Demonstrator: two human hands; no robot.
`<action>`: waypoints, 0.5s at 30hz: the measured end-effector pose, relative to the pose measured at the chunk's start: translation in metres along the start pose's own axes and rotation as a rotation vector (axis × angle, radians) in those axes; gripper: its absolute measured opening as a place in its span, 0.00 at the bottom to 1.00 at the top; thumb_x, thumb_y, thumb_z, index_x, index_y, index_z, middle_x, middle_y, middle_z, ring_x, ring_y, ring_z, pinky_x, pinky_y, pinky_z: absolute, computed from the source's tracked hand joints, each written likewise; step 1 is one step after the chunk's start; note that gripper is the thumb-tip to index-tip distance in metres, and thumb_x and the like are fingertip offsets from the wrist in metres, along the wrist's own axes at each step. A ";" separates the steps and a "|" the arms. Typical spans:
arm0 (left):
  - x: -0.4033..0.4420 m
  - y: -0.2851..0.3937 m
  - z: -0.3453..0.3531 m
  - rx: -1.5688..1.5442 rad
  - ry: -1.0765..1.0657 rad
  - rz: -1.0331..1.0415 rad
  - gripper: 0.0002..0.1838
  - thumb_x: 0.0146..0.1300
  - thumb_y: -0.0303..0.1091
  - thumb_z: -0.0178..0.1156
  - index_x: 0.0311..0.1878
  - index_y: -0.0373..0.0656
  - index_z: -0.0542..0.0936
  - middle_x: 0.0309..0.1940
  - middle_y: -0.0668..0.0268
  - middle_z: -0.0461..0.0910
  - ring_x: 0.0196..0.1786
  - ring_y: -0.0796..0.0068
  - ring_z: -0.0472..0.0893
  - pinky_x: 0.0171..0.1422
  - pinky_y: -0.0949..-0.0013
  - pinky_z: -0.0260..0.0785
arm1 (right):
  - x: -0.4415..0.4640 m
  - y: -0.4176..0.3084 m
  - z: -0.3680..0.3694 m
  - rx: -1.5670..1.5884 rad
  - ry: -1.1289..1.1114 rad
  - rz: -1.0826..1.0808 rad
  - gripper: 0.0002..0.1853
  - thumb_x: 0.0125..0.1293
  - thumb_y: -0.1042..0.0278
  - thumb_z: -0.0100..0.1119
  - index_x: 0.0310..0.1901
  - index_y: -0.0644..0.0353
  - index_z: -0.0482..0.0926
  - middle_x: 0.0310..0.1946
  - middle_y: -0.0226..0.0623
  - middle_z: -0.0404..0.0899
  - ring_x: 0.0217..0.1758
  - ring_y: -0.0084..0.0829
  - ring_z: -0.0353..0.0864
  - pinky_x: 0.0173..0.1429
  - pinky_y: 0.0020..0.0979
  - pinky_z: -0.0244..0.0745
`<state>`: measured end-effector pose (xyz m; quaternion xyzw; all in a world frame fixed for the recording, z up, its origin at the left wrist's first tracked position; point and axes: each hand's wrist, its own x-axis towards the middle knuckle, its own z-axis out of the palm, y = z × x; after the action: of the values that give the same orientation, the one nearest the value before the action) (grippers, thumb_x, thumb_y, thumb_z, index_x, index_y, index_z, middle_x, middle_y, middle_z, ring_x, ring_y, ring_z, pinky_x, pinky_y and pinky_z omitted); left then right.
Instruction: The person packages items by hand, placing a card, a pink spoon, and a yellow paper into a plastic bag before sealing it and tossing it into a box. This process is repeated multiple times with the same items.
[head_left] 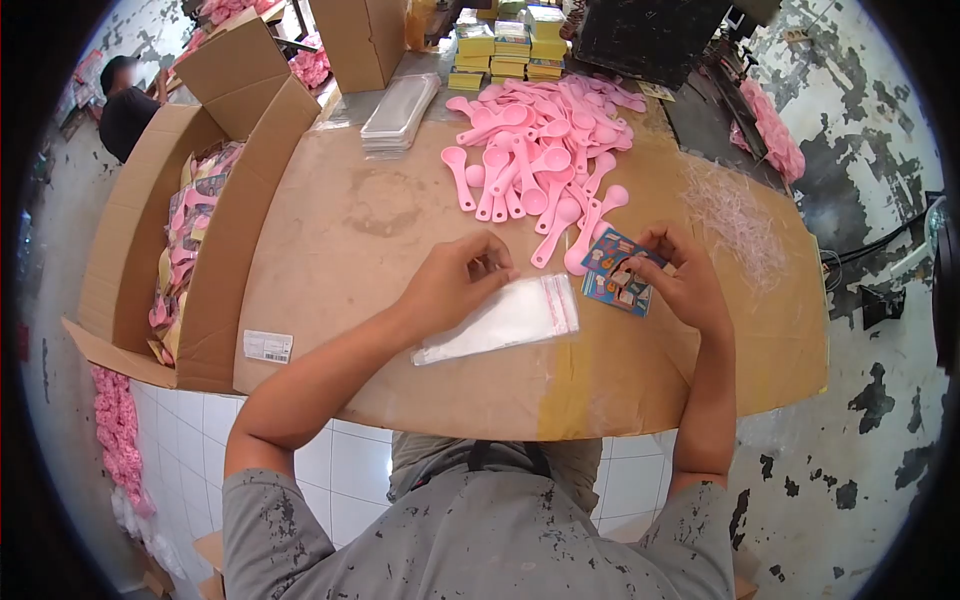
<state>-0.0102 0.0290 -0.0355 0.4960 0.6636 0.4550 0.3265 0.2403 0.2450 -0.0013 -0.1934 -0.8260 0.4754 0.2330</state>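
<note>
Blue printed cards (617,272) are pinched between the thumb and fingers of my right hand (680,280), over the right half of the cardboard-covered table (350,270). Clear plastic bags (510,322) lie flat in front of me. My left hand (462,280) is at their upper left edge, fingers curled and thumb near the fingertips; whether a thin bag edge is between them cannot be made out. A heap of pink spoons (540,150) lies beyond both hands, its nearest spoons close to the cards.
An open carton (205,240) of packed pink spoons stands at the left. Behind are stacked clear bags (400,110) and yellow-edged card stacks (510,50). Thin plastic strips (740,220) lie at the right, a label (267,346) at the left. Another person (128,110) is at the far left.
</note>
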 end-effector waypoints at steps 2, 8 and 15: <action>0.001 -0.009 0.000 -0.215 0.036 -0.022 0.11 0.63 0.30 0.74 0.44 0.40 0.83 0.42 0.65 0.80 0.45 0.72 0.80 0.45 0.70 0.73 | 0.002 0.000 0.020 0.143 0.067 -0.021 0.08 0.69 0.74 0.69 0.46 0.64 0.81 0.41 0.34 0.83 0.39 0.21 0.80 0.47 0.28 0.77; -0.005 -0.010 0.003 0.554 0.154 0.544 0.09 0.64 0.30 0.73 0.43 0.40 0.84 0.43 0.65 0.80 0.45 0.71 0.79 0.46 0.67 0.73 | 0.003 0.008 0.040 -0.049 0.030 0.057 0.11 0.70 0.78 0.66 0.52 0.65 0.80 0.42 0.32 0.82 0.45 0.22 0.82 0.51 0.26 0.78; -0.007 -0.009 -0.004 0.055 0.071 0.119 0.07 0.69 0.28 0.70 0.46 0.38 0.83 0.38 0.65 0.82 0.37 0.79 0.79 0.44 0.71 0.72 | 0.000 0.008 0.071 0.223 0.196 -0.098 0.18 0.67 0.79 0.67 0.58 0.62 0.81 0.47 0.32 0.82 0.44 0.19 0.81 0.48 0.25 0.77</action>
<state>-0.0154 0.0205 -0.0429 0.5269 0.6564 0.4725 0.2614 0.2006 0.1994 -0.0400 -0.1715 -0.7499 0.5310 0.3554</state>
